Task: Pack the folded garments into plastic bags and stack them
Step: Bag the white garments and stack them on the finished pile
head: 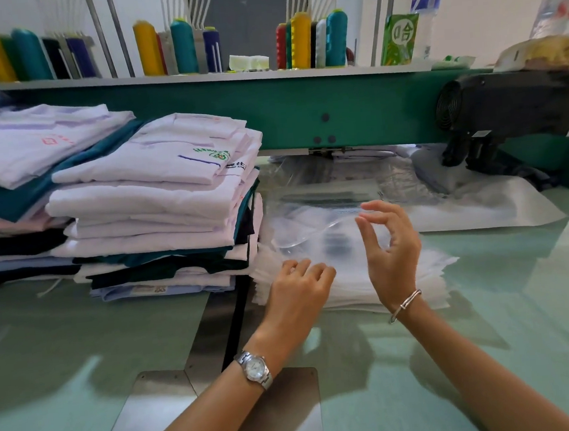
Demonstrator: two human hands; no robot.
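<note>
A tall stack of folded garments (pixel 158 205), mostly white with some dark green and black ones, stands at the left of the glass table. Right of it lies a flat pile of clear plastic bags (pixel 415 272). My left hand (pixel 299 282) rests with curled fingers on the pile's near left corner. My right hand (pixel 390 240) is raised above the pile and pinches the edge of the top plastic bag (pixel 312 233) between thumb and forefinger, so that edge lifts off the pile.
A second garment stack (pixel 24 162) sits further left. A green machine beam (pixel 301 110) with thread cones (pixel 298 40) runs across the back, and a black motor (pixel 494 111) hangs at right. Bottles and a green carton (pixel 398 38) stand above. A metal plate (pixel 156 415) lies in the near table.
</note>
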